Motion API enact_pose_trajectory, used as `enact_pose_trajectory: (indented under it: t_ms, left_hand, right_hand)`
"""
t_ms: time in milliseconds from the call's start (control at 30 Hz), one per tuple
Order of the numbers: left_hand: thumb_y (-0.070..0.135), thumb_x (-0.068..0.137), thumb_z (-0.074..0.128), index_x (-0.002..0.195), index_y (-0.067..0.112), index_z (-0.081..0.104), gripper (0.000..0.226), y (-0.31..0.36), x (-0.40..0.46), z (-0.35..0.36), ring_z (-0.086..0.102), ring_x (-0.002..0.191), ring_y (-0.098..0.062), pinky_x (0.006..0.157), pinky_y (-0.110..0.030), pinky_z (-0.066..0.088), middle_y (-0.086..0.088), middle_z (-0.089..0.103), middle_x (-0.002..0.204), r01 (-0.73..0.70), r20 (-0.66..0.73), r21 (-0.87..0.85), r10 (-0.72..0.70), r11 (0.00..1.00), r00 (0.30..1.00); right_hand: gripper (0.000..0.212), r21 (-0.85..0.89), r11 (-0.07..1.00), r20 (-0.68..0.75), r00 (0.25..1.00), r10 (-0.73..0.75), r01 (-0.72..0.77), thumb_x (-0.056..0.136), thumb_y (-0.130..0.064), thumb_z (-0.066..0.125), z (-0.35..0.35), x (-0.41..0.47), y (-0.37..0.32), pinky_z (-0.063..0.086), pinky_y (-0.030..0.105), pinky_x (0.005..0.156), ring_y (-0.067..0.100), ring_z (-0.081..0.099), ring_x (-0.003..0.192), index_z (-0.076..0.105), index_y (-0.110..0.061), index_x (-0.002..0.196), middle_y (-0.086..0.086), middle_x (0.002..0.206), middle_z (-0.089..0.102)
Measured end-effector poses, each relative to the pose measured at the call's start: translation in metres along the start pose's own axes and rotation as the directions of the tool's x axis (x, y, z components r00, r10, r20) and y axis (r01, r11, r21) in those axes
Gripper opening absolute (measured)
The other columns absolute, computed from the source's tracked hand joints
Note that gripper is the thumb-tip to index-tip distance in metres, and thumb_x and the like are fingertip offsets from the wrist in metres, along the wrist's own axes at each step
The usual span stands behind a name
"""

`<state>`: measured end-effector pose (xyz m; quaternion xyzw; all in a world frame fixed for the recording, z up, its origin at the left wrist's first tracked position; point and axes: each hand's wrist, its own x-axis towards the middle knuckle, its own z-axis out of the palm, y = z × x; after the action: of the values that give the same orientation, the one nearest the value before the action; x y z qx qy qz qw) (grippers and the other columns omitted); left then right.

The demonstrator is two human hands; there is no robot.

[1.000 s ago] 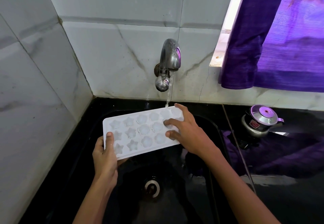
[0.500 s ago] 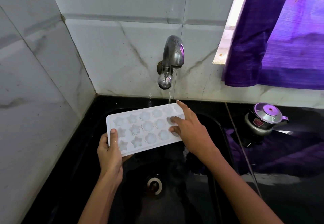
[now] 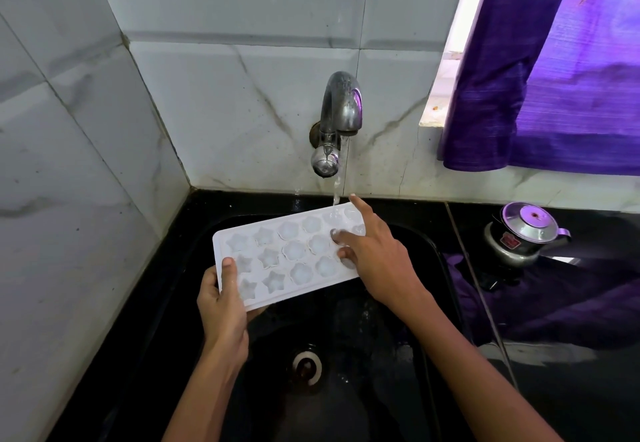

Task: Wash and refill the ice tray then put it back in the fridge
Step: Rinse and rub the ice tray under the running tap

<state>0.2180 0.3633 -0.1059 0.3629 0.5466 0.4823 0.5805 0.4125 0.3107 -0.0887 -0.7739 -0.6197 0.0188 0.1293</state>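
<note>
Ice tray (image 3: 287, 254), white and wet, is over the black sink (image 3: 433, 251) under the tap (image 3: 337, 119); it looks light, slightly flexible and slippery; left hand (image 3: 221, 303) grips its near-left corner, thumb on top; right hand (image 3: 375, 251) rubs the cups with relaxed fingers; the rim seems the safest hold.
</note>
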Motion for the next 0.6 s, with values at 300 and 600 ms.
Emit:
enact_pose_trajectory:
  t_ms: [300,600]
  left_hand:
    - [0.033,0.098,0.047,0.107,0.014,0.052,0.021,0.005,0.013,-0.001,0.065,0.083,-0.017,0.063,-0.035,0.053,-0.001,0.065,0.095,-0.039,-0.057,-0.008,0.038,0.999,0.998]
    - [0.032,0.099,0.047,0.108,0.014,0.052,0.021,0.007,0.018,0.007,0.064,0.081,-0.014,0.062,-0.034,0.053,0.002,0.064,0.092,-0.037,-0.048,-0.013,0.036,0.999,0.998]
  right_hand:
    - [0.026,0.516,0.856,-0.017,0.999,0.046,-0.031,0.082,-0.044,0.068,-0.005,-0.004,0.014,0.041,0.040,0.104,0.019,0.030,0.139,0.061,-0.029,0.102,-0.027,0.149,0.001]
    - [0.035,0.246,0.969,0.012,0.999,-0.044,0.040,0.087,-0.038,0.063,0.006,-0.008,0.012,0.043,0.041,0.104,0.020,0.015,0.145,0.058,-0.029,0.121,-0.005,0.158,0.004]
